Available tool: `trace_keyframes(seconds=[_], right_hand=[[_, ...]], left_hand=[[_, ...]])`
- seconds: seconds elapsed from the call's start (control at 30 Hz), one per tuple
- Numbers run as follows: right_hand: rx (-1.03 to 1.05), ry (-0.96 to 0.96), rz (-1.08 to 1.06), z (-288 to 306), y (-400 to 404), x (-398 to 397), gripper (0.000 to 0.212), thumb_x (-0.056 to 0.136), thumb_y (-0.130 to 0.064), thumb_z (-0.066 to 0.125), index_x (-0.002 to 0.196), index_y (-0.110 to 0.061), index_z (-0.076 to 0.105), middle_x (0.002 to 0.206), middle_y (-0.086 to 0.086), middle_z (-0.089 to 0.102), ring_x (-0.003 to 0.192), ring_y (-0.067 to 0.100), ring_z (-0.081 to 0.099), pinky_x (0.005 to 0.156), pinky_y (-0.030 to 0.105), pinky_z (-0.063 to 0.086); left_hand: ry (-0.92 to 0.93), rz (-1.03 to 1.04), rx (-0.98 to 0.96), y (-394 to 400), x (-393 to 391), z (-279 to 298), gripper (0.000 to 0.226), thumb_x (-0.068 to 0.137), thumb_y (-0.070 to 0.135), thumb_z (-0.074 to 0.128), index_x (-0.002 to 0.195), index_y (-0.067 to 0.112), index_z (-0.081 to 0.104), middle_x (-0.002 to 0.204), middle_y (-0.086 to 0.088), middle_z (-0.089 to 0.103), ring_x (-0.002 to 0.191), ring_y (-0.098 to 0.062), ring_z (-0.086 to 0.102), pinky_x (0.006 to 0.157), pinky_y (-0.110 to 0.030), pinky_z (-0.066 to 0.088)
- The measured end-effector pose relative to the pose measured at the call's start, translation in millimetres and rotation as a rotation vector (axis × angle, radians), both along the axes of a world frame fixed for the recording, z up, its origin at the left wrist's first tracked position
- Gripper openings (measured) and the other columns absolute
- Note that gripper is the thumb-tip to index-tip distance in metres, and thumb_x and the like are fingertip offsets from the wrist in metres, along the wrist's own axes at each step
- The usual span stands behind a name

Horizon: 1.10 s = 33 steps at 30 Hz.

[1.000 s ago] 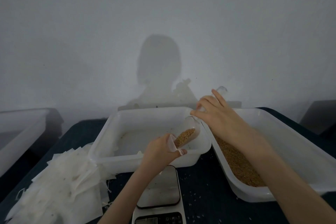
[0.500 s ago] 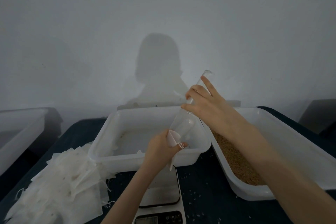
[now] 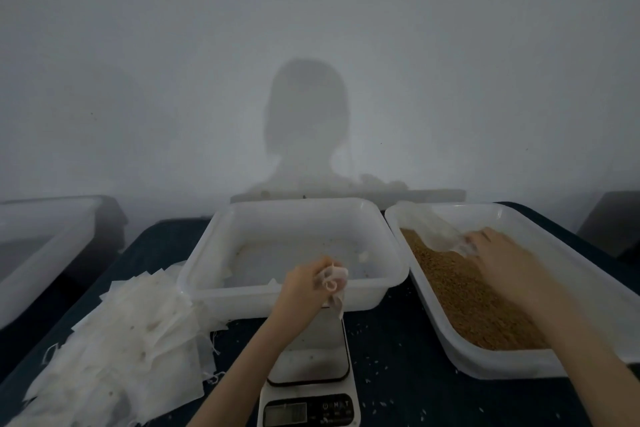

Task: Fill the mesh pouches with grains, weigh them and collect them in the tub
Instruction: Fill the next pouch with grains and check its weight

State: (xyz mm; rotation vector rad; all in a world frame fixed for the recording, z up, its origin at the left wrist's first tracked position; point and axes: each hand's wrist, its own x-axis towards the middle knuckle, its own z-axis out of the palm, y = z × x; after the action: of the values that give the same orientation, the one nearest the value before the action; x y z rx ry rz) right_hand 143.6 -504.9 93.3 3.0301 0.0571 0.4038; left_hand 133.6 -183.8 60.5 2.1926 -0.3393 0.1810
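Head view, frame centre: left hand (image 3: 304,282) clenched round the mouth of a mesh pouch (image 3: 333,284), held above the scale (image 3: 309,364), likely for weighing. At right: right hand (image 3: 498,253), blurred, gripping a clear scoop (image 3: 437,231) laid on grains (image 3: 464,291), probably for refilling. Collecting tub (image 3: 294,250) just behind; spare pouches (image 3: 114,350) lower left on the tabletop (image 3: 391,357).

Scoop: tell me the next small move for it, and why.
Probably push the scoop into the grains to load it: the right hand holds it empty at their surface, while the left hand grips the pouch above the scale, unweighed.
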Motion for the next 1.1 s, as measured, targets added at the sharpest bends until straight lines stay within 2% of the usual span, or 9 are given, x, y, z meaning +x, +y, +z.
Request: trace_keyframes(seconds=[0.13,0.3,0.47,0.6,0.7,0.77,0.87,1.0,1.1], right_hand=[[0.004,0.209,-0.106,-39,-25,7,0.014,0.102,-0.021,0.038,0.109,-0.017,0.050,0.097,-0.004,0.054,0.081,0.010,0.055,0.068,0.022,0.047],[-0.084,0.338,-0.113,-58,-13,13,0.024,0.101,-0.023,0.038,0.077,-0.023,0.042,0.084,-0.006,0.049,0.076,0.010,0.053,0.074,0.024,0.049],[-0.047,0.349,-0.143,-49,7,9,0.028,0.100,-0.032,0.039,0.076,-0.021,0.050,0.077,-0.007,0.054,0.069,0.008,0.054,0.059,0.021,0.045],[-0.016,0.129,-0.166,-30,36,-5,0.026,0.099,-0.038,0.043,0.088,-0.017,0.051,0.089,-0.005,0.056,0.078,0.012,0.055,0.072,0.029,0.050],[0.223,-0.078,-0.022,-12,77,-21,0.019,0.098,-0.039,0.044,0.106,-0.024,0.052,0.097,-0.005,0.059,0.081,0.012,0.055,0.067,0.027,0.044],[0.397,-0.100,0.154,-9,110,-31,0.011,0.096,-0.036,0.047,0.095,-0.029,0.056,0.083,-0.010,0.060,0.069,0.005,0.056,0.059,0.024,0.049],[0.496,-0.017,0.288,-31,151,-37,0.023,0.096,-0.034,0.050,0.076,-0.025,0.058,0.061,-0.008,0.057,0.050,0.004,0.053,0.051,0.022,0.050],[0.599,-0.042,0.251,-81,167,-24,0.041,0.094,-0.029,0.055,0.056,-0.025,0.039,0.047,-0.005,0.038,0.039,0.008,0.036,0.042,0.018,0.028],[0.789,-0.054,0.173,-115,164,-17,0.037,0.094,-0.024,0.057,0.058,-0.022,0.047,0.046,-0.005,0.042,0.037,0.008,0.036,0.039,0.018,0.025]], left_hand=[[-0.027,-0.052,0.155,12,-12,-32,0.029,0.087,0.000,0.058,0.087,0.028,0.067,0.092,0.007,0.068,0.082,-0.005,0.061,0.072,-0.009,0.044],[-0.040,-0.075,0.147,33,-20,-60,0.036,0.084,-0.009,0.054,0.080,0.026,0.065,0.090,0.014,0.065,0.087,0.007,0.059,0.081,-0.003,0.041],[-0.013,-0.146,0.081,46,-23,-66,0.016,0.082,-0.004,0.059,0.083,0.009,0.068,0.089,0.019,0.063,0.088,0.011,0.058,0.081,-0.004,0.039],[0.056,-0.224,0.028,53,-29,-61,0.011,0.084,0.010,0.064,0.094,0.012,0.068,0.092,0.021,0.062,0.091,0.012,0.056,0.078,-0.001,0.039],[0.189,-0.237,-0.104,64,-36,-59,0.021,0.083,0.027,0.066,0.104,0.028,0.067,0.106,0.017,0.065,0.097,0.007,0.060,0.079,-0.005,0.044],[0.208,-0.219,-0.156,73,-40,-59,0.024,0.080,0.036,0.064,0.104,0.036,0.066,0.114,0.020,0.063,0.103,0.002,0.059,0.084,-0.012,0.047],[0.227,-0.189,-0.367,84,-43,-62,0.022,0.084,0.024,0.059,0.104,0.021,0.067,0.112,0.006,0.067,0.103,-0.012,0.063,0.086,-0.026,0.052],[0.147,0.010,-0.544,94,-43,-74,0.014,0.089,0.003,0.053,0.091,0.008,0.067,0.094,-0.002,0.070,0.095,-0.013,0.065,0.081,-0.018,0.050],[0.136,0.142,-0.614,95,-41,-87,0.019,0.089,-0.005,0.049,0.085,0.005,0.065,0.083,-0.001,0.070,0.084,-0.011,0.065,0.074,-0.014,0.050]])
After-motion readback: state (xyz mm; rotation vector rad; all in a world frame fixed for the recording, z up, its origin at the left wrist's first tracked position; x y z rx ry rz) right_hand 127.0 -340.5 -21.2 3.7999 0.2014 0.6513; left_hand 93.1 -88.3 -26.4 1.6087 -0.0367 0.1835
